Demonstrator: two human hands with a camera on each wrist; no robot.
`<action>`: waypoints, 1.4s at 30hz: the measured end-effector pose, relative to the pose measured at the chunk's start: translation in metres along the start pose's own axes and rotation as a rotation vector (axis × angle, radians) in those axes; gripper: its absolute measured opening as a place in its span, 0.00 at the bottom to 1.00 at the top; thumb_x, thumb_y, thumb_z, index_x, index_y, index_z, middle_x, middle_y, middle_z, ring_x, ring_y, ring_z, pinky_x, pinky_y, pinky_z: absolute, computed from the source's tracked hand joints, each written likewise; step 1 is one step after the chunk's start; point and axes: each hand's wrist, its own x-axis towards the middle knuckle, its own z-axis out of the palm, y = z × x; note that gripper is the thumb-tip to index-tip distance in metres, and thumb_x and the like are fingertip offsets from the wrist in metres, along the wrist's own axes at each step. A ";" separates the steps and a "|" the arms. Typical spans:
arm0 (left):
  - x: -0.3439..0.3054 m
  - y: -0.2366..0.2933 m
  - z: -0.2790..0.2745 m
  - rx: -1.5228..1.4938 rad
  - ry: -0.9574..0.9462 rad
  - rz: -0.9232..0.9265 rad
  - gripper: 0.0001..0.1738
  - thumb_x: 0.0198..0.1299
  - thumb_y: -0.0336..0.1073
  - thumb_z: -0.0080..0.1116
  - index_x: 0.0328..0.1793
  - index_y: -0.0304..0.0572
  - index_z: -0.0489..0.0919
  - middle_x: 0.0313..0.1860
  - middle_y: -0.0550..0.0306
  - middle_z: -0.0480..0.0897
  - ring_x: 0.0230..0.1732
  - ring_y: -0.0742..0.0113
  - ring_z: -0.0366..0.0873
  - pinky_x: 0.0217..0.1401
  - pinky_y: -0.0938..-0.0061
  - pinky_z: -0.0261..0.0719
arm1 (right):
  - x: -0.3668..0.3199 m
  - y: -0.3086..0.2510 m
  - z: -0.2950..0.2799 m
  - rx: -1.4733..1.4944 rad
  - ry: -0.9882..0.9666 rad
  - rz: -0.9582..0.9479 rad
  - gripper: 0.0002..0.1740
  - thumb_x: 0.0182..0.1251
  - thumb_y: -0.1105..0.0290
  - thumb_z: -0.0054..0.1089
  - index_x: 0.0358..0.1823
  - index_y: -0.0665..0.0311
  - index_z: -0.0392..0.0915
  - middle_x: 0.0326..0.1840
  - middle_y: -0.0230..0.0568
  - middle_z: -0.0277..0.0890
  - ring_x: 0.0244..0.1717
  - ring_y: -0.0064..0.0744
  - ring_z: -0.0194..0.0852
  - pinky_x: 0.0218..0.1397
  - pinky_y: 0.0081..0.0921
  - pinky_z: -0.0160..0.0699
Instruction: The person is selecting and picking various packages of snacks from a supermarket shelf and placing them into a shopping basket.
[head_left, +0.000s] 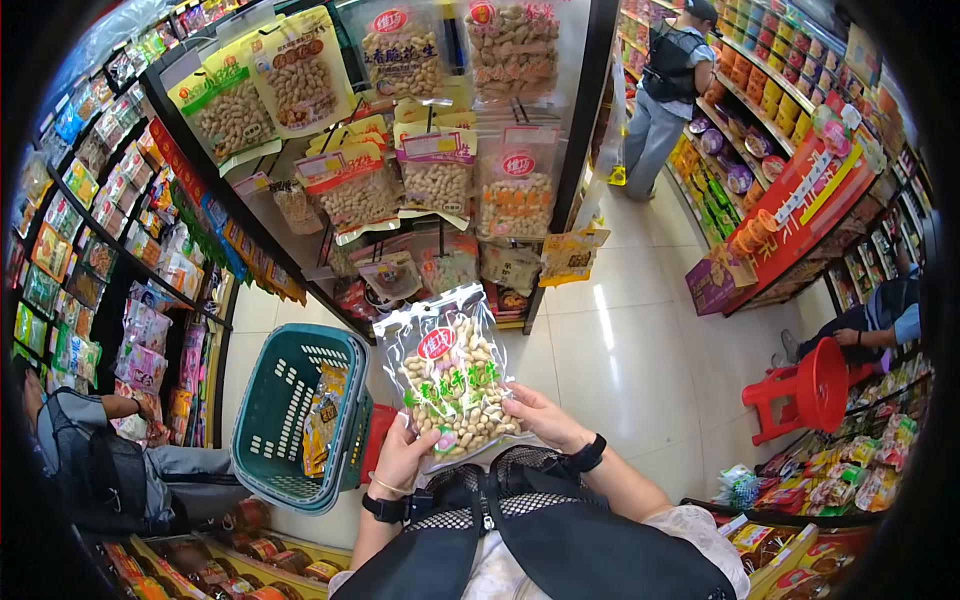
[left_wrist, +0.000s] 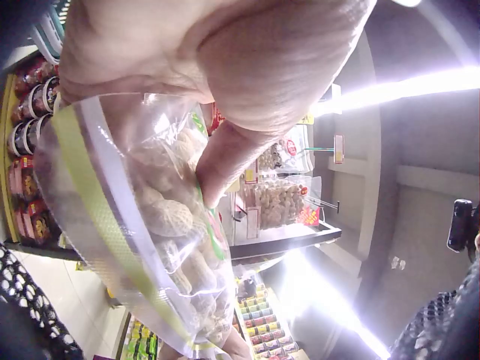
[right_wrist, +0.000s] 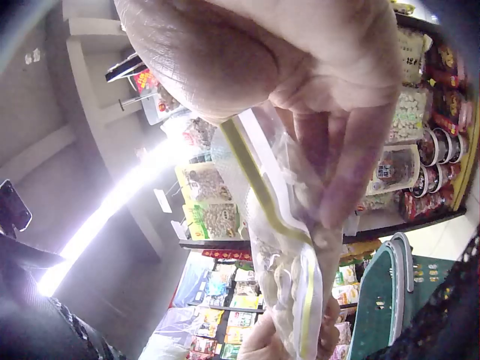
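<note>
A clear, zip-top bag of unshelled peanuts [head_left: 458, 365] with a red oval logo and green print is held upright in front of my chest. My left hand [head_left: 400, 458] grips its lower left corner, the thumb on the printed front. At the lower right edge, my right hand [head_left: 548, 418] pinches the bag, thumb in front. In the left wrist view, the left thumb [left_wrist: 232, 161] presses against the plastic, with peanuts [left_wrist: 169, 217] showing through. The right wrist view shows fingers [right_wrist: 352, 165] of the right hand lying along the bag [right_wrist: 281, 262].
A green shopping basket [head_left: 348, 430] with yellow packets [head_left: 323, 420] stands at my left. Ahead is a rack of hanging peanut bags [head_left: 350, 190]. A red stool [head_left: 800, 395] is at right. People stand in the far aisle [head_left: 670, 90], at left [head_left: 90, 450] and at right [head_left: 890, 315].
</note>
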 end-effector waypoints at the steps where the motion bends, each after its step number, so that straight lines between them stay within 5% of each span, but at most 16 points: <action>1: 0.000 -0.002 0.000 0.019 0.007 -0.011 0.29 0.57 0.22 0.52 0.65 0.35 0.58 0.57 0.50 0.72 0.56 0.64 0.73 0.58 0.70 0.73 | 0.000 0.002 -0.002 -0.005 0.012 -0.002 0.28 0.70 0.62 0.48 0.69 0.59 0.55 0.54 0.27 0.70 0.48 0.14 0.68 0.44 0.16 0.68; 13: -0.004 -0.003 0.014 0.075 0.008 -0.040 0.30 0.57 0.23 0.53 0.66 0.36 0.58 0.55 0.51 0.74 0.53 0.66 0.75 0.53 0.75 0.75 | -0.014 -0.003 -0.011 -0.010 0.032 0.031 0.27 0.70 0.63 0.47 0.68 0.60 0.55 0.54 0.28 0.70 0.46 0.14 0.69 0.42 0.14 0.69; 18: 0.001 -0.009 0.013 0.073 -0.006 0.041 0.29 0.57 0.24 0.53 0.65 0.35 0.59 0.52 0.53 0.77 0.46 0.71 0.78 0.39 0.82 0.77 | -0.011 0.003 -0.015 0.001 0.010 0.026 0.27 0.71 0.62 0.46 0.68 0.61 0.55 0.55 0.30 0.70 0.48 0.17 0.70 0.45 0.19 0.72; 22: -0.001 -0.005 0.014 0.054 -0.016 0.049 0.30 0.57 0.24 0.54 0.65 0.35 0.58 0.53 0.52 0.76 0.48 0.69 0.77 0.45 0.79 0.78 | -0.012 0.007 -0.018 -0.031 0.025 0.040 0.26 0.71 0.62 0.46 0.67 0.61 0.56 0.53 0.32 0.71 0.47 0.19 0.71 0.46 0.22 0.74; 24: -0.006 0.003 0.017 0.093 -0.027 -0.041 0.30 0.57 0.24 0.54 0.66 0.34 0.57 0.56 0.51 0.74 0.54 0.65 0.74 0.57 0.72 0.73 | -0.015 0.004 -0.015 -0.004 0.030 0.056 0.26 0.71 0.63 0.46 0.67 0.61 0.56 0.54 0.31 0.71 0.48 0.18 0.71 0.46 0.20 0.73; 35: -0.003 -0.021 0.004 0.039 -0.056 0.018 0.30 0.58 0.24 0.53 0.66 0.32 0.56 0.58 0.50 0.71 0.57 0.65 0.72 0.60 0.72 0.70 | -0.026 -0.004 0.000 0.018 0.143 0.075 0.24 0.70 0.63 0.47 0.65 0.60 0.60 0.49 0.27 0.72 0.41 0.12 0.68 0.37 0.13 0.68; 37: -0.002 -0.022 0.003 0.008 -0.041 0.007 0.31 0.58 0.24 0.53 0.67 0.33 0.55 0.58 0.50 0.71 0.57 0.65 0.72 0.59 0.72 0.71 | -0.019 0.003 -0.009 -0.031 0.077 0.047 0.21 0.71 0.65 0.46 0.61 0.66 0.62 0.53 0.35 0.72 0.49 0.23 0.71 0.51 0.25 0.74; 42: 0.004 -0.010 0.004 -0.010 -0.005 -0.088 0.33 0.57 0.29 0.58 0.66 0.32 0.56 0.56 0.53 0.73 0.55 0.68 0.72 0.57 0.74 0.72 | -0.004 0.012 -0.018 0.023 0.010 0.044 0.21 0.70 0.66 0.47 0.58 0.72 0.64 0.54 0.38 0.71 0.52 0.25 0.71 0.56 0.21 0.70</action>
